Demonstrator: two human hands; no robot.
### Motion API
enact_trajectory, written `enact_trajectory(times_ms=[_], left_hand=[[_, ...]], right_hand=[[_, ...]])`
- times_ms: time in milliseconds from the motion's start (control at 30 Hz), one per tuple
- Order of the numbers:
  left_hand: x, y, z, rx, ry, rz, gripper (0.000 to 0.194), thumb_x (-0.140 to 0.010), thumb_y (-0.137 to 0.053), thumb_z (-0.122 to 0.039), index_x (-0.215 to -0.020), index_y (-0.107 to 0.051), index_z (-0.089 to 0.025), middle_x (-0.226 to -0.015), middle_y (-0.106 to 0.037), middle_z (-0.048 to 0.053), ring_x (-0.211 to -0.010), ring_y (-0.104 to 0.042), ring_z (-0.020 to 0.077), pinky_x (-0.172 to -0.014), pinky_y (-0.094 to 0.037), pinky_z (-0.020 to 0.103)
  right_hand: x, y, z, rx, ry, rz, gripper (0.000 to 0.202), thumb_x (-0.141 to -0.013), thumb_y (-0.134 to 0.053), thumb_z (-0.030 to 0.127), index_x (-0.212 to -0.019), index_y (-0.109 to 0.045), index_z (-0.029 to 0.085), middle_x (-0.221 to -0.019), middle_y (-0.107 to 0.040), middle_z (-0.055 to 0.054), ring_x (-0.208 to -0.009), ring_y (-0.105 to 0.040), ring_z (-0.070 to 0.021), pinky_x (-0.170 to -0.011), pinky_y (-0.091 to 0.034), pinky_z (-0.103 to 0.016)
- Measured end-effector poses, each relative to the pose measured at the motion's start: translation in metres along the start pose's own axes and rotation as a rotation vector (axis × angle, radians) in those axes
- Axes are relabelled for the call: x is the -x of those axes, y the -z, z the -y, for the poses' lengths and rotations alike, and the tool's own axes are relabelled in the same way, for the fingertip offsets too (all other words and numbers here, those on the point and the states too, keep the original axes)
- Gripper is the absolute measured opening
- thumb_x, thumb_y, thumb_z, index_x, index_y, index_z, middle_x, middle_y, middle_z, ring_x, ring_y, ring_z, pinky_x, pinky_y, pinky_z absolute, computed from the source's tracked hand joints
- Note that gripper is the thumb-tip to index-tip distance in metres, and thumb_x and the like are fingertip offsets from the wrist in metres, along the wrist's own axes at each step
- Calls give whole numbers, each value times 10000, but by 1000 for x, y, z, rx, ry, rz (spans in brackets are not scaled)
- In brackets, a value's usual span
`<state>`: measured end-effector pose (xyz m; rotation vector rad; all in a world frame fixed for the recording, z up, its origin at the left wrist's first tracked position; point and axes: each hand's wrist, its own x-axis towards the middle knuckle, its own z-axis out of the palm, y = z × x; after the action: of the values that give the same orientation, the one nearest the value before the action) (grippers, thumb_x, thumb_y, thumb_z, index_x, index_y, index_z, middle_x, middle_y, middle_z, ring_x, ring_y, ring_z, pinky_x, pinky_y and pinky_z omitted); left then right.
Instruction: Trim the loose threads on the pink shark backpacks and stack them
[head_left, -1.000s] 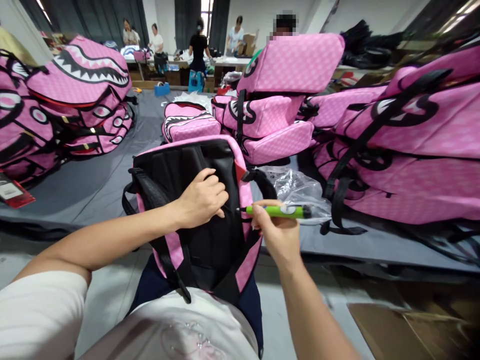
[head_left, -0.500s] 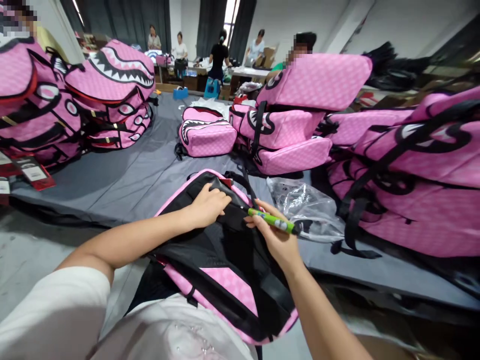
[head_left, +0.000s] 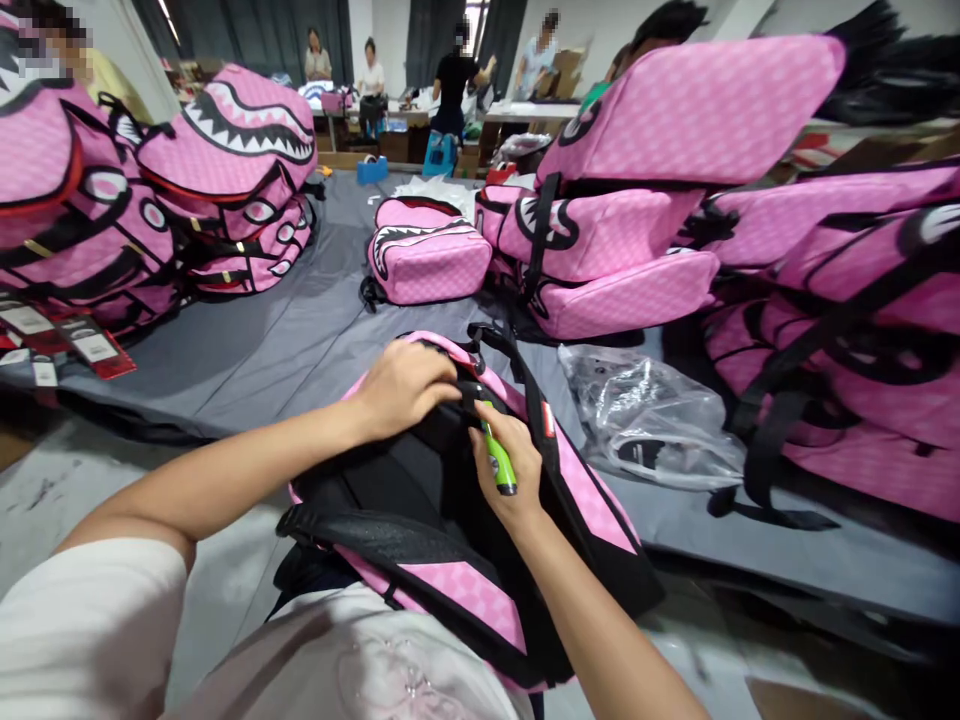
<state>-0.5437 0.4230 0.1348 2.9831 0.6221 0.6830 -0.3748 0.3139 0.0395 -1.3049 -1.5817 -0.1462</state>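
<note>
pen (head_left: 501,465) clamped in right hand (head_left: 520,450), backpack (head_left: 416,475) beneath, left hand (head_left: 401,390) touching it, grip unclear

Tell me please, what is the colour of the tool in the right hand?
The tool is mostly bright green, black-ended; see the head view.

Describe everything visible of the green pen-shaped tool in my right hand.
The green pen-shaped tool has a slim, glossy barrel, plastic by its look, with a small printed marking and a black near end. It slants above the pink-and-black fabric backpack, its other end pointing away from the body. The right hand grips and partly hides it; whether its tip touches anything is unclear.
</note>
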Motion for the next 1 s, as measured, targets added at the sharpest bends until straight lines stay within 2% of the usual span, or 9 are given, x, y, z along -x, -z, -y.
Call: enact_trajectory(times_ms=[33,100,167,233,367,567,767,900,1000], left_hand=[[-9,8,3,7,63,-2,290,-926,-613,-366,-1160,-619,-196,-1158,-682,52,-1081,-575,191,-926,-372,342],[-28,14,8,-34,100,119,645,-831,-730,-375,-1396,-467,-207,-1404,-552,103,-1255,-487,242,-988,-354,362],[-45,8,11,-116,58,314,1006,-726,-820,-398,-1535,-253,-208,-1525,-411,165,-1315,-434,299,-1010,-347,391],[-54,-3,12,-197,21,422,1146,-678,-845,-428,-1567,-155,-213,-1510,-418,185,-1275,-463,328,-995,-356,411],[-53,-17,8,-269,-15,413,1163,-686,-831,-452,-1572,-119,-206,-1411,-519,165,-1187,-522,316,-969,-374,399],[-37,-21,-5,-364,-117,285,1332,-617,-868,-507,-1575,-6,-170,-1567,-290,246,-1411,-314,368,-1137,-179,565],[-45,-41,-2,-358,-81,342,1227,-689,-823,-481,-1581,-42,-166,-1354,-537,190,-1149,-530,329,-966,-372,435],[-44,-41,-2,-345,-78,308,1109,-755,-774,-433,-1576,-87,-146,-1280,-584,163,-1141,-528,319,-933,-368,400],[-43,-40,-4,-344,-67,300,1098,-759,-777,-419,-1577,-90,-164,-1280,-589,147,-1142,-530,315,-949,-362,407]], right_hand=[[2,-1,3,8,-13,-28,329,-922,-553,191,-1235,-635,244,-1077,-739,-79,-974,-699,-234,-888,-541,-429],[7,-2,13,18,-25,-68,304,-913,-550,190,-1197,-645,242,-1045,-737,-81,-968,-695,-240,-892,-536,-446],[13,0,26,5,-46,-96,297,-900,-559,178,-1177,-639,247,-1017,-734,-77,-961,-690,-243,-906,-530,-461],[21,2,38,-18,-64,-101,306,-882,-574,150,-1164,-628,256,-987,-728,-64,-939,-689,-239,-939,-517,-482],[35,4,45,-16,-26,-92,352,-859,-584,101,-1171,-612,261,-966,-718,-53,-950,-687,-240,-988,-498,-519],[38,2,30,-11,-24,-97,379,-869,-577,137,-1228,-583,259,-1024,-727,-70,-1001,-681,-261,-966,-507,-534],[41,3,18,-104,-140,-47,321,-919,-536,279,-1229,-610,238,-1047,-733,-93,-1034,-675,-288,-956,-503,-521],[42,7,12,-221,-273,-41,474,-935,-518,378,-1374,-475,203,-1102,-711,-128,-1005,-710,-293,-902,-543,-486],[34,15,6,-139,-309,11,394,-925,-556,368,-1289,-519,222,-1056,-720,-105,-965,-720,-271,-869,-562,-442]])
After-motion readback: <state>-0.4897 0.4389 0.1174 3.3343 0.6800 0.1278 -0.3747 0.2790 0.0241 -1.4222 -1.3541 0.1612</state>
